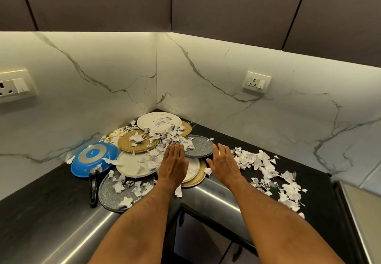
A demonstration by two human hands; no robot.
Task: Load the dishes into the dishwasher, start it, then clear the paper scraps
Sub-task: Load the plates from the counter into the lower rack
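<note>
Head view looks down into a tabletop [51, 197] corner where the dishes lie in an overlapping heap at mid-frame, strewn with paper scraps [165, 138]. Both hands reach forward over the near edge of that heap, fingers straight and held together, palms down, gripping nothing.

Left hand [174, 160] lies over the middle of the pile, its fingertips at the scrap mound, with a white plate [132, 165] just to its left and another cream plate partly under its palm. Right hand [223, 160] hovers just right of the pile, beside the grey plate [201, 147] that sits between the two hands (I cannot tell whether either palm touches a dish).

So the dishes lie ahead and to the left of both hands, and the left is the nearer to most of them: the blue pan [94, 158], bottom up with its black handle pointing toward the lower frame, sits farther left still. A second spread of scraps [266, 167] trails off to the right, nearer the right hand. The dishwasher is not identifiable here; loading looks not yet begun.
</note>
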